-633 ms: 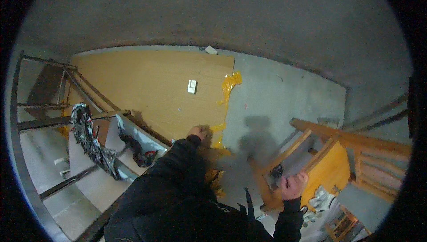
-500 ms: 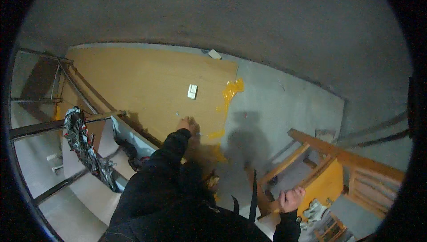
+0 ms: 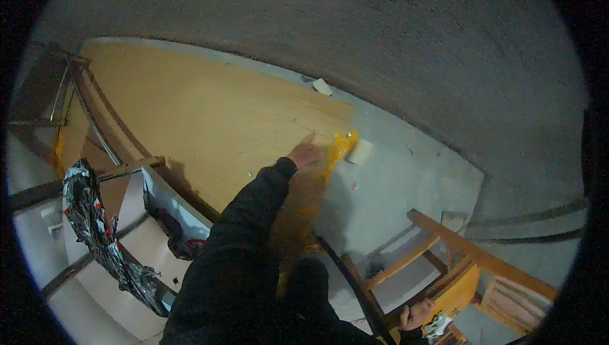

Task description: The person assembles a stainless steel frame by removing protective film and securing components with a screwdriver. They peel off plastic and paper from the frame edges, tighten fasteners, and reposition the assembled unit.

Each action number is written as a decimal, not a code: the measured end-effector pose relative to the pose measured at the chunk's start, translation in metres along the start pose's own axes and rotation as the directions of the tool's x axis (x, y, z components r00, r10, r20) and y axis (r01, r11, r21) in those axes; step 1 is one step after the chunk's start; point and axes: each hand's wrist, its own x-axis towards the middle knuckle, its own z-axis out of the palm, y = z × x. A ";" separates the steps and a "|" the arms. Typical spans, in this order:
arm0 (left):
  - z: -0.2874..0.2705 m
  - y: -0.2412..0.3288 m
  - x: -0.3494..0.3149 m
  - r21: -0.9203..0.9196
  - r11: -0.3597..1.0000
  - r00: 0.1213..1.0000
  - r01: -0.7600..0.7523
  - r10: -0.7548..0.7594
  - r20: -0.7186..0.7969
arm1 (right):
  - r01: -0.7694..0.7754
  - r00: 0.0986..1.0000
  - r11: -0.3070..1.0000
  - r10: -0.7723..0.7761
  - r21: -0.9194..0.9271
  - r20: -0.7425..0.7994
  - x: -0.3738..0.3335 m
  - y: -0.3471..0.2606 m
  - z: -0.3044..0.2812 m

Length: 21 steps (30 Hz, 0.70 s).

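My left hand (image 3: 306,153) reaches out low over a tan cardboard sheet (image 3: 190,110) on the floor. Its fingers are apart and seem to hold nothing. Just right of it, past crumpled yellow tape (image 3: 340,149) at the sheet's edge, is a small whitish block (image 3: 360,152), blurred and apart from the hand. At the lower right, my right hand (image 3: 417,312) is curled closed beside the yellow part of a wooden chair (image 3: 464,288). Nothing shows in its fingers, and I cannot tell whether it touches the chair.
Another pale block (image 3: 322,87) lies by the dark wall (image 3: 330,21). On the left stand a metal-framed rack (image 3: 63,273) and crumpled black plastic (image 3: 95,218). Bare grey floor (image 3: 406,161) stretches right of the cardboard, and a dark strap (image 3: 342,269) hangs near the chair.
The whitish block has gone from the cardboard to the right, past the yellow tape. My left hand has moved forward and right. The right hand stays curled, lower in the picture.
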 end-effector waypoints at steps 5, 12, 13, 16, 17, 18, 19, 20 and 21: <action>-0.078 -0.004 -0.060 0.639 0.546 0.814 0.542 -0.531 -0.237 | -0.215 0.972 0.975 0.219 0.059 -0.083 -0.022 0.037 0.047; -0.065 -0.080 -0.049 0.408 0.602 0.724 0.686 -0.614 -0.313 | -0.217 0.622 0.949 0.316 -0.231 0.717 0.066 -0.013 0.054; -0.055 -0.123 -0.051 0.258 0.602 0.654 0.756 -0.675 -0.341 | -0.147 0.569 0.966 0.260 -0.214 0.780 0.095 -0.017 0.058; -0.039 -0.145 -0.041 0.109 0.596 0.591 0.796 -0.726 -0.350 | 0.069 0.544 0.998 -0.025 -0.015 0.839 0.206 -0.063 0.109; -0.034 -0.142 -0.038 0.107 0.593 0.588 0.798 -0.728 -0.353 | 0.178 0.592 0.976 -0.210 0.129 0.778 0.261 -0.091 0.152; -0.031 -0.135 -0.040 0.157 0.590 0.607 0.792 -0.735 -0.303 | 0.388 0.653 0.860 -0.510 0.331 0.560 0.342 -0.147 0.214; -0.034 -0.127 -0.041 0.186 0.588 0.617 0.787 -0.740 -0.269 | 0.559 0.637 0.720 -0.691 0.411 0.342 0.406 -0.201 0.268; -0.033 -0.115 -0.039 0.189 0.601 0.630 0.777 -0.739 -0.239 | 0.694 0.590 0.592 -0.794 0.410 0.147 0.455 -0.242 0.308; -0.032 -0.105 -0.038 0.182 0.614 0.641 0.768 -0.736 -0.218 | 0.769 0.544 0.525 -0.837 0.365 0.059 0.495 -0.275 0.342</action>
